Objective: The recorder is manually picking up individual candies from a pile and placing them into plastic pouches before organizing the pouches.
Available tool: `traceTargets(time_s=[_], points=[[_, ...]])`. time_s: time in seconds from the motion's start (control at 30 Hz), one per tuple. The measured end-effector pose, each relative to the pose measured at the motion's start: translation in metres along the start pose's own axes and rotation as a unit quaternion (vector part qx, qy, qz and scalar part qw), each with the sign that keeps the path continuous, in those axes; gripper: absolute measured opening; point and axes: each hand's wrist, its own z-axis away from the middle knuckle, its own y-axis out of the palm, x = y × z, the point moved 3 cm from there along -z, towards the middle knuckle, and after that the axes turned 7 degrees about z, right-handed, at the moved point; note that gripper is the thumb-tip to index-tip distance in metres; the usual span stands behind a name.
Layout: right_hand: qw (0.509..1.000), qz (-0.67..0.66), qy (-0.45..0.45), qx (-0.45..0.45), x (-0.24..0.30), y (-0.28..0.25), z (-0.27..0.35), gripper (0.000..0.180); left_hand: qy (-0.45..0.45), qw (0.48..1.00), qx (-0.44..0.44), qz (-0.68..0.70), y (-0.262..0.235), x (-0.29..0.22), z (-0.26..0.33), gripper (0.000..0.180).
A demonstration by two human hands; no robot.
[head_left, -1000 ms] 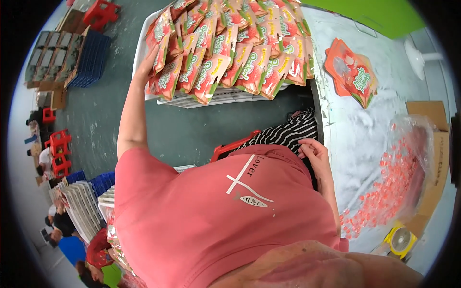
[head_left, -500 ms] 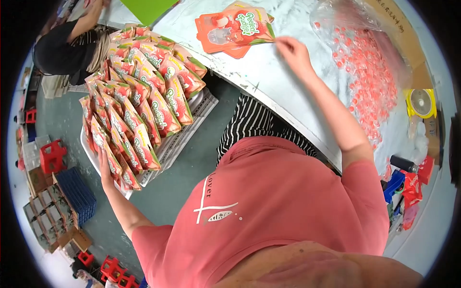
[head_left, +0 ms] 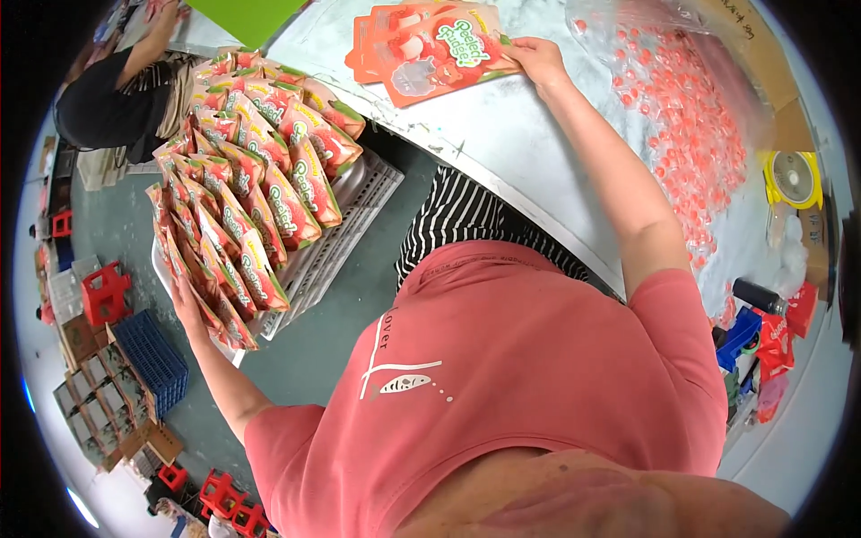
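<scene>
A white slatted tray (head_left: 354, 220) on my left carries several overlapping rows of red and green spouted pouches (head_left: 260, 193). My left hand (head_left: 186, 300) grips the tray's near edge, its fingers partly hidden under the nearest pouches. On the grey table (head_left: 502, 152) ahead lies a small stack of flat orange-red pouches (head_left: 430, 45). My right hand (head_left: 536, 59) is stretched out and closed on the right edge of that stack.
A clear bag of small pink-red caps (head_left: 695, 121) spreads over the table at right, beside a yellow tape roll (head_left: 794, 177). Another person in black (head_left: 103, 103) sits at upper left. A blue crate (head_left: 148, 359) and red stools (head_left: 103, 291) stand on the floor.
My right hand went from beside my body up onto the table and took the edge of the flat pouch stack. My left hand stayed at the tray while the view swung round.
</scene>
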Motion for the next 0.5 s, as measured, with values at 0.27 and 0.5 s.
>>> traceTargets(time_s=[0.27,0.5], points=[[0.994,-0.031,0.102,0.02,-0.004,-0.066,0.07,0.025,0.254,0.947,-0.149,-0.124,0.051,-0.143,0.031,0.056],[0.971,-0.186,0.14,0.054,-0.025,-0.099,0.168,0.013,0.427,0.878,0.211,0.041,0.255,-0.336,0.202,0.033]])
